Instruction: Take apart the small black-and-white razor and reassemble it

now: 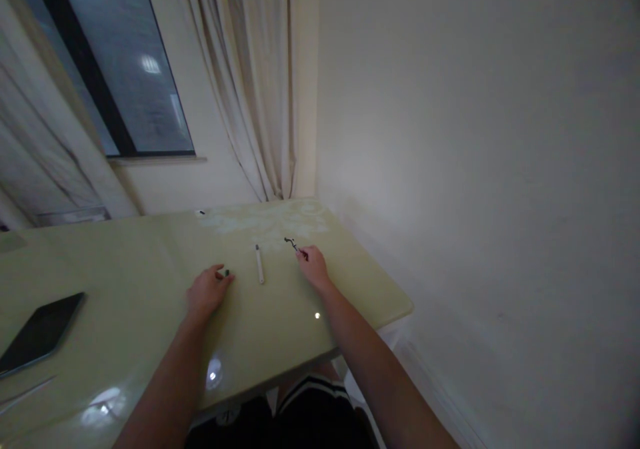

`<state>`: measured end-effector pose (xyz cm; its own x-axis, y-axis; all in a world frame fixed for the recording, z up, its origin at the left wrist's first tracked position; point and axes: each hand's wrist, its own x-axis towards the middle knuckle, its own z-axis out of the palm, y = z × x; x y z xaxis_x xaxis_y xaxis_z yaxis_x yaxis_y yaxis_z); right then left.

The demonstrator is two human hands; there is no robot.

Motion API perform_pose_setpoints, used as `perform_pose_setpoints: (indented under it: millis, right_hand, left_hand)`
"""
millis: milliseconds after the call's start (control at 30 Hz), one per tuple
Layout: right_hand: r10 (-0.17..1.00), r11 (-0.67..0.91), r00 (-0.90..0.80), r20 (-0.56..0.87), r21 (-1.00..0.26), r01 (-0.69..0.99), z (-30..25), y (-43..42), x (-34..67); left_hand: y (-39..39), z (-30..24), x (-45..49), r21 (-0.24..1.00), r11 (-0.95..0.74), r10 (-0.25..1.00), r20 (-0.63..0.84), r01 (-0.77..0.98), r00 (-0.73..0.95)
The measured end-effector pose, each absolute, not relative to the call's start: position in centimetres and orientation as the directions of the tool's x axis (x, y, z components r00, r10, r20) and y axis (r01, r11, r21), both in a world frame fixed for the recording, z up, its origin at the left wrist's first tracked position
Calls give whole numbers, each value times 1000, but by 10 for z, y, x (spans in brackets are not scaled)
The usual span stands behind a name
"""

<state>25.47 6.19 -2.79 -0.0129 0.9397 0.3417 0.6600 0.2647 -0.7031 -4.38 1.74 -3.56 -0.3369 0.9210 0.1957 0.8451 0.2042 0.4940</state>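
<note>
My left hand point(207, 290) rests low over the table, thumb and forefinger closed on a small dark piece point(227, 272) whose kind I cannot make out. Further right, my right hand point(315, 267) pinches a small dark, shiny object with a bent end point(291, 242). That bent end points away to the far left. On the table between the two hands lies a slim white pen-like stick point(259, 266) with a dark tip at its far end. Neither hand touches it.
The pale green glossy table point(165, 256) meets a plain wall point(475, 169) on the right. A dark tablet-like slab point(43, 329) lies at the left. A small black-and-white item point(201, 212) sits by the far edge, below the curtain point(260, 89) and window point(130, 56).
</note>
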Motion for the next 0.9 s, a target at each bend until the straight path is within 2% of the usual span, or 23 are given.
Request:
perform_pose_setpoints:
  millis: [100,167,233,333,500,600,700,800,900]
  right_hand:
    - [884,455,-203,421,-680,575,-26,54,243]
    - [843,536,-290,453,-667,517,-25,49,236]
    - [815,580,-340,470,-655,485,-25,45,232]
    - [787,616,-388,479,-627,476,-24,43,232]
    - [783,621,-411,467,-631,465,-22,42,234]
    - [805,564,-423,415,-755,333,-22,39,233]
    - [813,416,-488,317,-903,106,-23,37,230]
    - [790,267,-565,237,-963,-31,-21,37,227]
    - [772,173,-609,184,-982,-78,-17,37,227]
  left_hand:
    - [14,-23,-23,652,1,915,306,758,-263]
    - [11,-14,-8,776,-179,932,331,605,-148]
    - [7,-6,4,842,-265,940,334,470,-67]
    - [1,-2,11,876,-263,953,301,403,-35]
    - [1,-6,11,870,-244,960,278,429,-18]
    - [0,-7,13,887,-245,964,267,392,-1]
    - [-2,-5,18,902,-289,956,287,320,53]
    - [-5,-3,21,898,-331,944,312,290,111]
    - [-6,-3,23,902,-327,945,303,282,124]
